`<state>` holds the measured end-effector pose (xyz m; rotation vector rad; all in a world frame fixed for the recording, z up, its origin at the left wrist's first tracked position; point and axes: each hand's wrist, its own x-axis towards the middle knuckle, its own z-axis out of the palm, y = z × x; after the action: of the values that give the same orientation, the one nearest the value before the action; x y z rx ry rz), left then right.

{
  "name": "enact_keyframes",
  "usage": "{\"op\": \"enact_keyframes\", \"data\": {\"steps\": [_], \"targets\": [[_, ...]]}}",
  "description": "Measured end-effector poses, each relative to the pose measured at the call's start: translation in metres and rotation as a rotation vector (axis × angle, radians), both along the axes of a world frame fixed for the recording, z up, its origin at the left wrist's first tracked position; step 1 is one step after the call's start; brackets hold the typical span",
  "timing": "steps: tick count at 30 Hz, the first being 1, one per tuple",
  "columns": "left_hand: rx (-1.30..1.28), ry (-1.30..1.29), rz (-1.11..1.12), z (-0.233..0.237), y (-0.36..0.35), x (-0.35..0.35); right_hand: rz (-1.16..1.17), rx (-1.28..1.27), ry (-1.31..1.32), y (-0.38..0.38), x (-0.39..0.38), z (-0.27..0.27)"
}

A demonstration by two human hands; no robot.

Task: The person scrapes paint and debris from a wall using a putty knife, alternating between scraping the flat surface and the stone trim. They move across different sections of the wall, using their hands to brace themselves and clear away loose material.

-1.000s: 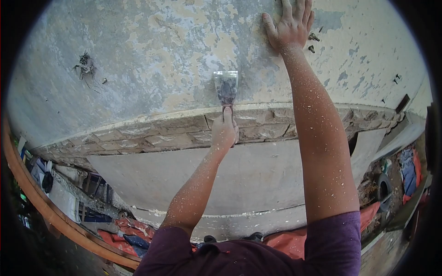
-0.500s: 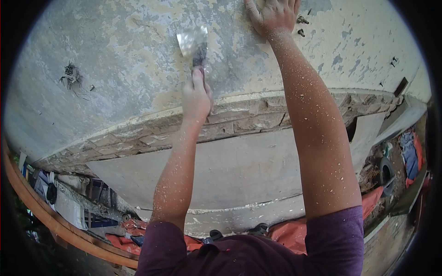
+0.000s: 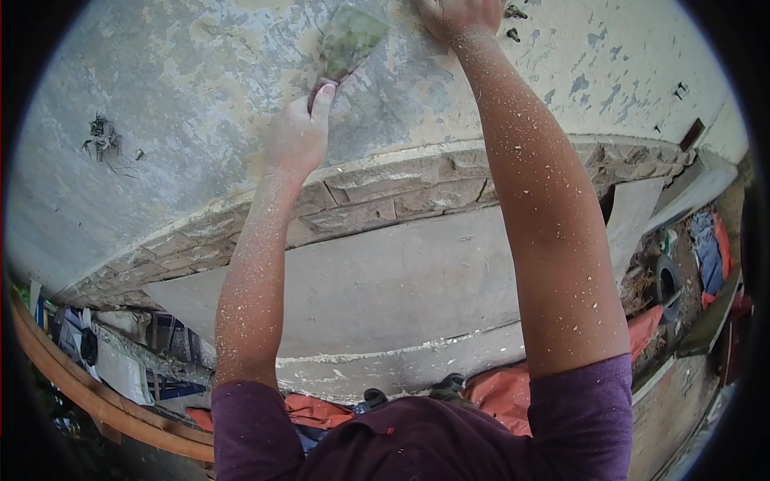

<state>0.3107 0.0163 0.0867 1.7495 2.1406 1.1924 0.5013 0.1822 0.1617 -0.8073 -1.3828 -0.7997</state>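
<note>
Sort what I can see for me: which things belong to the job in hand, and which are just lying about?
In the job:
- scraper, gripped in the left hand
- wall with patchy paint
- right hand, at the wall, partly out of view

Apparently just lying about:
- tyre
- red sheeting
- blue cloth

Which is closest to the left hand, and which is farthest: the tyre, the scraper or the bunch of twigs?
From the left hand, in the head view:
1. Scraper: right in its grip.
2. Twigs: on the wall, off to the left.
3. Tyre: down low, far to the right.
</note>
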Motion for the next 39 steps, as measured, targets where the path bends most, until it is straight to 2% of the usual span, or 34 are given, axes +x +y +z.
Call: {"op": "enact_keyframes", "data": {"steps": [1, 3, 5, 6, 8, 11, 16, 22, 24, 27, 30, 32, 39], "targets": [[-0.014, 0.154, 0.008, -0.003, -0.007, -0.008, -0.001, -0.008, 0.000, -0.001, 0.000, -0.003], [-0.007, 0.367, -0.021, -0.041, -0.020, -0.048, 0.022, -0.006, 0.004, 0.000, 0.000, -0.001], [-0.130, 0.454, 0.079, -0.051, -0.041, -0.076, 0.033, -0.013, 0.010, 0.001, 0.000, 0.001], [-0.133, 0.457, 0.078, -0.048, -0.048, -0.083, 0.030, 0.004, 0.012, 0.002, 0.000, 0.000], [-0.341, 0.723, 0.150, -0.040, -0.058, -0.088, 0.026, 0.006, 0.010, 0.003, 0.000, -0.002], [-0.364, 0.811, 0.089, -0.045, -0.052, -0.085, 0.024, 0.014, 0.008, 0.004, -0.001, -0.002], [-0.374, 0.841, 0.029, -0.050, -0.017, -0.061, -0.012, 0.057, 0.007, 0.006, 0.000, 0.001], [-0.380, 0.791, 0.031, -0.061, -0.039, -0.073, -0.022, 0.016, 0.007, 0.002, -0.003, -0.003], [-0.343, 0.772, 0.020, -0.058, -0.026, -0.070, -0.029, 0.035, 0.009, 0.000, -0.001, -0.001], [-0.420, 0.830, 0.013, -0.053, -0.011, -0.045, -0.018, 0.031, 0.004, 0.002, 0.000, 0.000], [-0.407, 0.855, -0.042, -0.053, -0.020, -0.058, 0.003, 0.046, 0.005, 0.000, -0.002, -0.004], [-0.341, 0.758, 0.003, -0.056, -0.033, -0.075, 0.019, 0.027, 0.007, 0.000, -0.002, -0.003], [-0.428, 0.800, -0.035, -0.052, -0.008, -0.039, -0.065, -0.067, -0.053, -0.004, 0.000, 0.000]]}}
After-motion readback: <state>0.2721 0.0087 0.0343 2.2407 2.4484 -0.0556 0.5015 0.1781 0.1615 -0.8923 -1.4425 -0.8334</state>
